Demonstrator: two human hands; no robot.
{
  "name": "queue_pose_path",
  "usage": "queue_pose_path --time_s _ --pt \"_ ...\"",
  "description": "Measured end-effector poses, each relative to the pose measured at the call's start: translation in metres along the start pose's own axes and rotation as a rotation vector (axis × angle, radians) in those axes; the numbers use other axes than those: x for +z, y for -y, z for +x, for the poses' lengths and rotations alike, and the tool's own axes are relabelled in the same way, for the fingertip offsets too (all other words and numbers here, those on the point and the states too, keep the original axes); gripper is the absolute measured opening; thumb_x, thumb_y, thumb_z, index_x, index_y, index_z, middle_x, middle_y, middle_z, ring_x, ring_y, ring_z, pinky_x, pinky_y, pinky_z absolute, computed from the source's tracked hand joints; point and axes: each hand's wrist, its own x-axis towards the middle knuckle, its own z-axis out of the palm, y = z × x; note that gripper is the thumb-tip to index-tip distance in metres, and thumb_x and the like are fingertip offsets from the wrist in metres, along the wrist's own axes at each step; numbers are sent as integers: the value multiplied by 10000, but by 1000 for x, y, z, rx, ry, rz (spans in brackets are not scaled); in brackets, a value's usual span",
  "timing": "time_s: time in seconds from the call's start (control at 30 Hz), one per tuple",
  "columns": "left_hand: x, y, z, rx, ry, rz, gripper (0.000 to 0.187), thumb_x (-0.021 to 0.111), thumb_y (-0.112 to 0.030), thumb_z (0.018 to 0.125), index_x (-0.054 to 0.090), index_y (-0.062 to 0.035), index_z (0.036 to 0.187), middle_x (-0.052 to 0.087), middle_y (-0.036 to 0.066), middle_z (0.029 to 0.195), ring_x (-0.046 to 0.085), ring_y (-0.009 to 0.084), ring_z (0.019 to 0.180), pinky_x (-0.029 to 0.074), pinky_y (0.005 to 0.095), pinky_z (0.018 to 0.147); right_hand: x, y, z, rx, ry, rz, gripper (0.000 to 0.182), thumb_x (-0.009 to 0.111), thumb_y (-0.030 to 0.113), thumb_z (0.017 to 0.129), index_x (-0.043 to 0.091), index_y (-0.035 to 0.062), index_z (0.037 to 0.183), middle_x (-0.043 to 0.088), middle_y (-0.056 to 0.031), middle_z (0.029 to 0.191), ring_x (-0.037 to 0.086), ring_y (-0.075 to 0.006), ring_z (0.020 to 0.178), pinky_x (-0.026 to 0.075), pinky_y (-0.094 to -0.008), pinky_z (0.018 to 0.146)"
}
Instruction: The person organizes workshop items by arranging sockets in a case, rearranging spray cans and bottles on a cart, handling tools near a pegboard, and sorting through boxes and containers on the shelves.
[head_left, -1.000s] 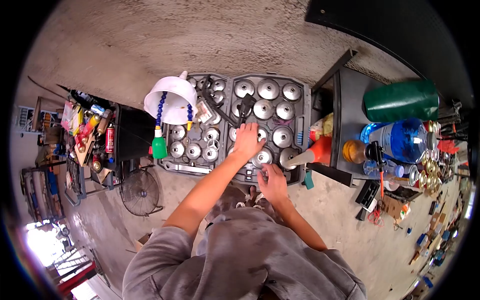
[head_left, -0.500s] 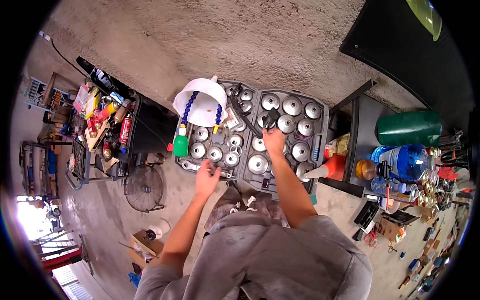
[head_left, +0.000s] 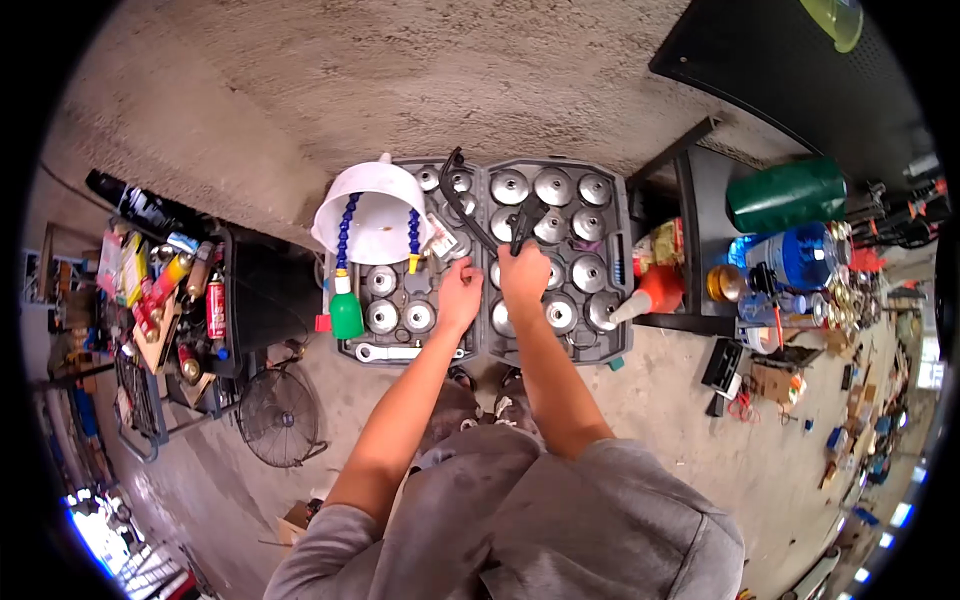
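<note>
My right hand [head_left: 525,275] is closed around a black tool [head_left: 527,224] with a long curved, strap-like part, held over the middle of an open grey case [head_left: 483,345]. Silver cup-shaped oil filter wrenches [head_left: 553,186] of several sizes sit in the case's recesses. Close to the case's hinge, my left hand [head_left: 460,295] has its fingers curled together above the left half; whatever they hold, if anything, is hidden. A silver wrench [head_left: 400,353] lies along the front edge of that half. A white card [head_left: 440,238] rests just beyond my left hand.
A white bowl [head_left: 372,190] with blue segmented hoses and a green bottle [head_left: 345,312] covers part of the case's left half. At right are a red bottle [head_left: 660,290] with a pale nozzle and a dark shelf [head_left: 715,190]. A fan [head_left: 280,415] stands at left.
My left hand has moved right and forward to the hinge area, and its fingers have gone from spread to curled. My right hand keeps hold of the black tool. The view has shifted slightly.
</note>
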Motion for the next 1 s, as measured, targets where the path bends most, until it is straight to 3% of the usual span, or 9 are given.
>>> queue_pose_path --time_s 0.13,0.23,0.4,0.47,0.63,0.83,0.87,0.93,1.0 --pt "23 -5 6 -45 -18 -95 474 704 -261 1027 641 -46 1445 805 127 1070 747 260 878 583 408 849 9 -11 -22 68 -147 93 437 766 368 875 729 -57 777 732 -313 781 740 -532 808 594 -566 784" --pt "15 -13 1 -61 94 -113 499 721 -260 1024 628 -65 1473 801 121 1091 751 259 883 581 417 848 21 -13 -37 383 -68 313 527 786 448 861 722 -54 714 746 -280 776 744 -496 785 589 -533 809" --pt "16 37 17 2 141 -19 527 728 -229 1020 617 -60 1506 793 117 1071 743 251 870 580 403 835 44 -4 -53 415 -177 246 457 839 362 865 729 -65 747 734 -269 741 749 -454 739 580 -530 762" --pt "11 47 22 -57 207 -115 588 734 -213 1017 574 -49 1559 788 117 1109 743 234 877 581 400 842 48 -3 -54 425 -85 283 529 806 476 900 769 -22 728 763 -241 758 765 -450 782 598 -516 807" --pt "-7 42 30 -176 322 -182 646 721 -140 1021 505 -43 1622 730 161 1353 703 233 1178 544 345 1014 56 -13 -70 329 -21 424 430 749 417 976 841 -2 1001 803 -190 823 801 -310 764 605 -436 765" --pt "-29 16 14 -169 271 -330 633 698 -125 1053 477 -45 1641 626 190 1562 675 218 1213 512 336 1077 32 -67 -137 110 397 584 257 707 258 1044 800 19 1065 768 -33 830 687 -122 697 544 -307 633" --pt "-36 12 9 -181 275 -373 611 694 -120 1056 494 -47 1629 626 186 1563 675 217 1217 510 341 1084 19 -74 -147 121 389 580 257 707 258 1044 800 19 1065 768 -33 830 687 -122 697 544 -307 633" --pt "-58 -10 -4 -232 323 -484 503 647 -136 1090 557 -81 1582 689 109 1492 665 108 1097 520 270 921 -18 -83 -167 309 553 561 367 720 345 1012 800 13 1146 819 -165 963 789 -266 878 608 -432 821" --pt "-80 -16 -15 -320 384 -582 429 611 -185 1107 611 -119 1531 754 42 1344 658 84 983 518 261 807 -29 -114 -175 418 589 587 350 722 332 1020 798 22 1163 815 -150 952 794 -250 878 609 -412 809"
